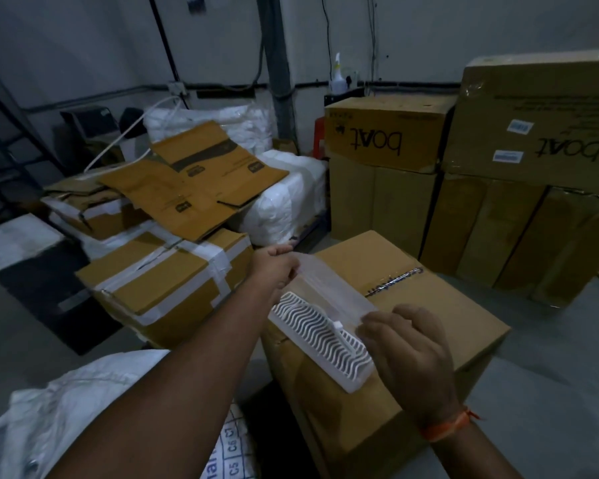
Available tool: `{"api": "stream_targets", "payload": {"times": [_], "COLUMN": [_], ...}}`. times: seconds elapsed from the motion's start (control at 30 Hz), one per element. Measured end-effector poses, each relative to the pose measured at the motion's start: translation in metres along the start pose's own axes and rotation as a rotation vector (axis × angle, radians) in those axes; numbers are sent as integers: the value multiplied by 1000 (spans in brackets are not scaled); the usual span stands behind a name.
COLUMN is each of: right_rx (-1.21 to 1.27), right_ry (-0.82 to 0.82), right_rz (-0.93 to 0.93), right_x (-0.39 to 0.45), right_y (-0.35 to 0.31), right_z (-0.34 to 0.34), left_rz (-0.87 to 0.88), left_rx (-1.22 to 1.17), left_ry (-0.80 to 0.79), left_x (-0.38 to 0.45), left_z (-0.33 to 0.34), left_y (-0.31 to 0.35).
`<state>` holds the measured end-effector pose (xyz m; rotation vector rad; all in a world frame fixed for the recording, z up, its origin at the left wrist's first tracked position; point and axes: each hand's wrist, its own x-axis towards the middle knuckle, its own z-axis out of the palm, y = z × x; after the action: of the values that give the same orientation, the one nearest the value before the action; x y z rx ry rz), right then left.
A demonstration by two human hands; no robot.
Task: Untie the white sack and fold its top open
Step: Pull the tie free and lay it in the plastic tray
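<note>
White sack [66, 409]: lay low, beside the left forearm, untouched.
Left hand [274, 267]: pinched a clear sleeve [325, 288].
Right hand [408, 350]: pinched its near end.
Risk: ribbed white tray [322, 337] could slide off the carton [429, 305].

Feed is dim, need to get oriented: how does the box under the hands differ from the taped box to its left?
The box under the hands is plain brown with a clear-taped seam; the taped box is strapped with wide white tape. The first carries a white ribbed tray; the second carries stacked cardboard. Both are closed brown cartons.
</note>
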<state>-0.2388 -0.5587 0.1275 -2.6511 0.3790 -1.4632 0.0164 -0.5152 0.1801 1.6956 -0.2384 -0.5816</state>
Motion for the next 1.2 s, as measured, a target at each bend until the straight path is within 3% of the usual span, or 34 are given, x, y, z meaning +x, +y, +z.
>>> {"api": "stream_targets", "payload": {"times": [0.17, 0.3, 0.43, 0.6, 0.73, 1.2], "right_rx": [420, 712, 729, 507, 326, 212], "right_ry": [-108, -31, 86, 53, 29, -30], "right_rz": [953, 1246, 1345, 1362, 1275, 1239], "right_x": [-9, -11, -15, -18, -19, -25], "right_y": [-29, -48, -56, -54, -53, -45], "right_z": [-8, -14, -4, 14, 28, 39], "left_rz": [-65, -51, -1, 162, 219, 231], "left_rx": [-205, -241, -167, 428, 671, 738], "left_ry": [98, 130, 150, 214, 207, 192], "left_x": [-5, -14, -18, -14, -15, 1], "left_z": [-26, -41, -51, -63, -60, -48], "left_y": [-7, -21, -36, -55, -59, -77]}}
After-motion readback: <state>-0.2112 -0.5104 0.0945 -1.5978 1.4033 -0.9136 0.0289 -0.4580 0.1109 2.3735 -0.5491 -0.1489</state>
